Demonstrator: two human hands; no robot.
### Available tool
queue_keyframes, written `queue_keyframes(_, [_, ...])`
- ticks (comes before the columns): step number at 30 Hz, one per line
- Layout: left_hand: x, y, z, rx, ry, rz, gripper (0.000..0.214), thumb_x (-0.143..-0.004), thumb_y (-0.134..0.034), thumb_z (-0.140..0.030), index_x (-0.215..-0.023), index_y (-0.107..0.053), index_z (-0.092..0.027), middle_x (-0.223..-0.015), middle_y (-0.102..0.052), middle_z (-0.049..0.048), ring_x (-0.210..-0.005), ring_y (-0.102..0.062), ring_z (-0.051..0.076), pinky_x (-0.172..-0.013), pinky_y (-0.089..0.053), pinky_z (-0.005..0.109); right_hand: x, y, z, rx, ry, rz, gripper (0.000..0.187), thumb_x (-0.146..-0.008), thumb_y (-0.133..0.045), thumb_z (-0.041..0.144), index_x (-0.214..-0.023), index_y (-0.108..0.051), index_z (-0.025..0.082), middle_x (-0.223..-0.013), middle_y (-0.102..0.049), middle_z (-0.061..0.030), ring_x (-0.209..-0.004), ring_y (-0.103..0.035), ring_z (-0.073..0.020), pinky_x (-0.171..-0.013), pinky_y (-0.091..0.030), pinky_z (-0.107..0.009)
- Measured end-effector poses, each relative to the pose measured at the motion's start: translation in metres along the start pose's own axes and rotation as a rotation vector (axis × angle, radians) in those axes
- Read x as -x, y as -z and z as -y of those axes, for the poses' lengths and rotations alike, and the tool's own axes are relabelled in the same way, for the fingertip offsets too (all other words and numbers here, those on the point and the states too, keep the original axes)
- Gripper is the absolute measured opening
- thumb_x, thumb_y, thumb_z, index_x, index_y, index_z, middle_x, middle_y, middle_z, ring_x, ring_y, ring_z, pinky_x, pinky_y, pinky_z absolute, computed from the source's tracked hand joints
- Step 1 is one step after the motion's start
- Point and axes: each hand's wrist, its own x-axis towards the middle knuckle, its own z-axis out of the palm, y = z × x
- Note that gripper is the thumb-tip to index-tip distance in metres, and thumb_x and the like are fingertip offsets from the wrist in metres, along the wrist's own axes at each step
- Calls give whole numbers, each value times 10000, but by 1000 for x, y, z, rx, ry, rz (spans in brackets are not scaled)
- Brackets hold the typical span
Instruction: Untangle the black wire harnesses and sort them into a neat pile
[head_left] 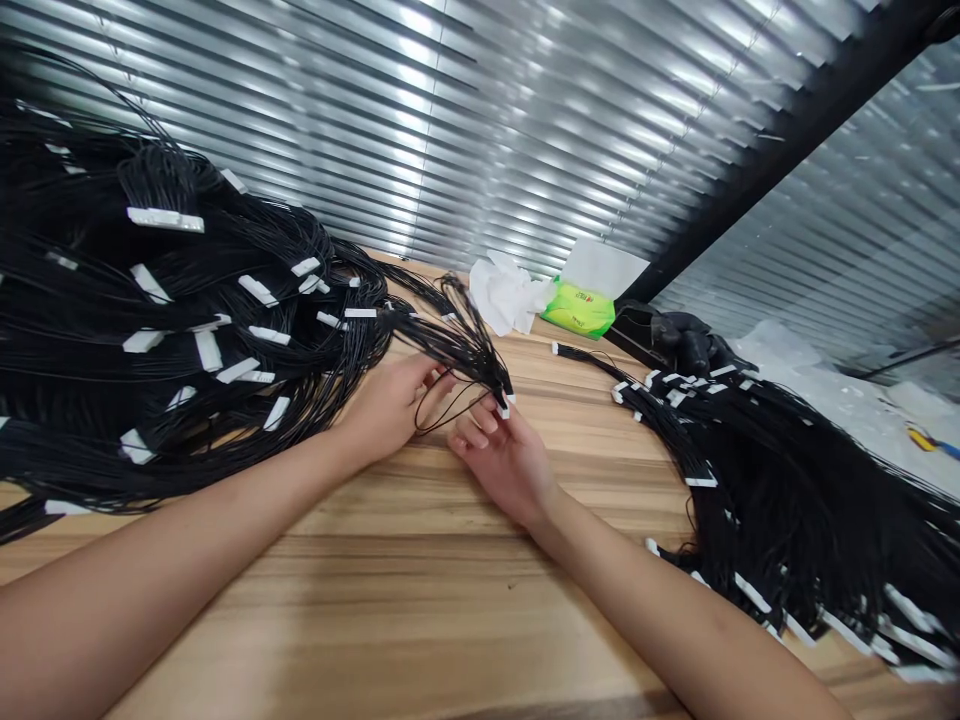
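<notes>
Left hand (pixel 386 405) grips a bunch of black wires (pixel 457 340) as right hand (pixel 502 462) pinches their white connector (pixel 502 409) (wooden table (pixel 360 590) beneath).

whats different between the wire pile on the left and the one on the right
The left pile of black wires is larger and heaped higher than the right pile of black wires, which lies lower and flatter. White connectors sit scattered all through the left pile, while the right pile's white connectors gather mostly along its edges. Strands of the left pile run to the left hand; the right pile touches neither hand. Both lie on the wooden table.
</notes>
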Motion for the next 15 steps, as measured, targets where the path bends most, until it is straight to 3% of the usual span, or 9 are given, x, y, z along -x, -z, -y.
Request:
queue_keyframes(2, [-1, 0, 3, -88, -55, -34, 83, -807, -634, -236, -851, -692, -198, -827, -671, 28, -882, -585, 219, -908, -399, 301, -1, 0, 2, -7, -26, -16, 224, -877, -574, 353, -705, -525, 218, -603, -361, 54, -525, -322, -117, -607, -377, -276])
queue_keyframes(5, [-2, 1, 8, -50, -64, -79, 76, -795, -625, -188, -827, -695, -192, -867, -686, 37, -939, -585, 230, -946, -393, 309, 1, -2, 2, 16, -60, 14, 264, -883, -569, 366, -679, -519, 206, -596, -353, 54, -530, -321, -114, -616, -374, -271])
queue_keyframes(9, [-6, 2, 11, 116, -3, -133, 58, -717, -670, -130, -746, -690, -176, -826, -699, 36, -932, -591, 232, -969, -397, 326, 4, -5, 0, 36, -80, 71, 295, -861, -606, 381, -648, -540, 188, -577, -394, 51, -541, -341, -106, -628, -365, -264])
queue_keyframes(12, [-13, 3, 11, 307, 72, -145, 52, -715, -656, -132, -712, -680, -177, -752, -693, 17, -783, -597, 202, -845, -464, 327, 5, -3, -3, 130, -62, 108, 323, -853, -611, 418, -630, -558, 190, -557, -430, 42, -551, -361, -117, -636, -365, -277])
queue_keyframes(15, [-18, 5, 11, 465, 79, -151, 96, -688, -680, -124, -753, -702, -192, -804, -705, -3, -792, -601, 185, -778, -486, 300, 5, -1, -5, 244, -31, 131, 363, -847, -606, 453, -598, -557, 194, -548, -464, 31, -553, -381, -124, -641, -367, -292])
